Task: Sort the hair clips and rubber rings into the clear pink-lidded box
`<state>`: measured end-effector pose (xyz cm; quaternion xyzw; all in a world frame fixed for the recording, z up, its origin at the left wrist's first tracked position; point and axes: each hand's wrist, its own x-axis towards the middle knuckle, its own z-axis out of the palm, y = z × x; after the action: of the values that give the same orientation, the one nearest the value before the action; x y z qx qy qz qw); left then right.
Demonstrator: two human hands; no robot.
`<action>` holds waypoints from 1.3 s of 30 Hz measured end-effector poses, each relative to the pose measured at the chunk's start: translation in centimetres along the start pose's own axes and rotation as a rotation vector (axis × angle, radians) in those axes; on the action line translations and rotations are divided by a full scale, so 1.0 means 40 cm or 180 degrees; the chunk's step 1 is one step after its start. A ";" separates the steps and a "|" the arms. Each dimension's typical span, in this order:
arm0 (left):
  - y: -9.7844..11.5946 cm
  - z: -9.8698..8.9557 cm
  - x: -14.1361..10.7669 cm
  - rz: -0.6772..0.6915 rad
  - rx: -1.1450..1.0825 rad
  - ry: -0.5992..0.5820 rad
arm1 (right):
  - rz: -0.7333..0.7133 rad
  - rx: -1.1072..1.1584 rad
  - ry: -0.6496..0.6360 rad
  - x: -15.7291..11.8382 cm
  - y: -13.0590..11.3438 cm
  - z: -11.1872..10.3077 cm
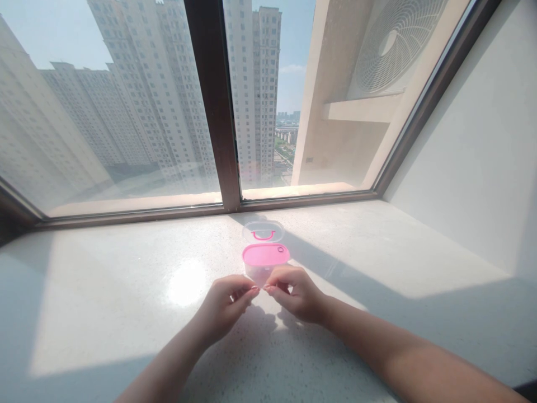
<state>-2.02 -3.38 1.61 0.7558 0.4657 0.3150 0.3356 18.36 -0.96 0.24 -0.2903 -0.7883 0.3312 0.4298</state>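
Observation:
Just in front of a small oval box with a pink lid (262, 255), my two hands meet nearly tip to tip. My left hand (224, 305) is closed in a pinch, thumb against forefinger. My right hand (300, 294) pinches the same way, a narrow gap away. Whatever lies between the fingertips is too small to make out. On the pink top, near its right end, rests a small dark ring-shaped thing (280, 249). Behind the box lies a clear oval lid (249, 228) with a pink handle (263, 237).
Everything stands on a pale speckled window sill (126, 296) with bright sun glare and shadows. A brown window frame (229, 140) rises behind it, and a white wall (474, 157) bounds the right. Outside are tall buildings and an air-conditioner fan (394, 45).

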 end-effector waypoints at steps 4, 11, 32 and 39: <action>0.001 0.001 -0.001 -0.0001 -0.0028 -0.0011 | 0.0009 0.0006 -0.0026 -0.001 0.000 0.000; 0.006 0.000 -0.001 0.0052 -0.0003 0.0027 | 0.0006 0.0001 -0.0048 -0.001 0.001 -0.003; 0.006 -0.001 -0.005 0.0026 -0.0028 0.0035 | 0.0023 -0.0034 -0.0065 0.000 -0.001 0.000; 0.005 0.001 -0.005 0.0025 -0.0062 0.0041 | 0.0030 -0.0051 -0.0082 -0.001 0.000 0.000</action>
<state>-1.99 -3.65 1.72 0.7523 0.4618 0.3257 0.3387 18.38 -0.97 0.22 -0.2932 -0.7950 0.3306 0.4157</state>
